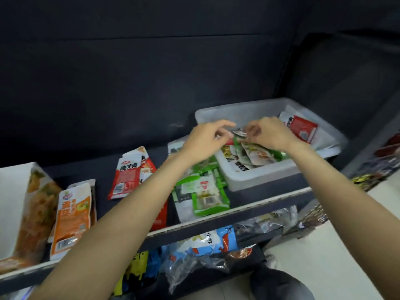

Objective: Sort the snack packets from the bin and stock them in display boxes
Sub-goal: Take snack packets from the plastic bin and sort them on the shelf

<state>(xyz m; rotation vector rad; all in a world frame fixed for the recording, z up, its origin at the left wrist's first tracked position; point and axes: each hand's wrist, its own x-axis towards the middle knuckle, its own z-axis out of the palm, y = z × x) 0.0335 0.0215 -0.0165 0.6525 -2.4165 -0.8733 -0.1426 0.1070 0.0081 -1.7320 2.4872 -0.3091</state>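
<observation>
Both hands' curled fingers (249, 132) on one small packet (239, 133) above bin (255, 176).

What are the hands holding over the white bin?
The right hand pinches a small packet by its edge. The left hand looks empty, though blur hides detail.

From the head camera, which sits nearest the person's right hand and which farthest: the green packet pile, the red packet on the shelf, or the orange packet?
From the right hand:
1. Green packet pile, on the shelf just left of the white bin.
2. Red packet, mid-shelf, farther left.
3. Orange packet, far left, beside the display box.
</observation>
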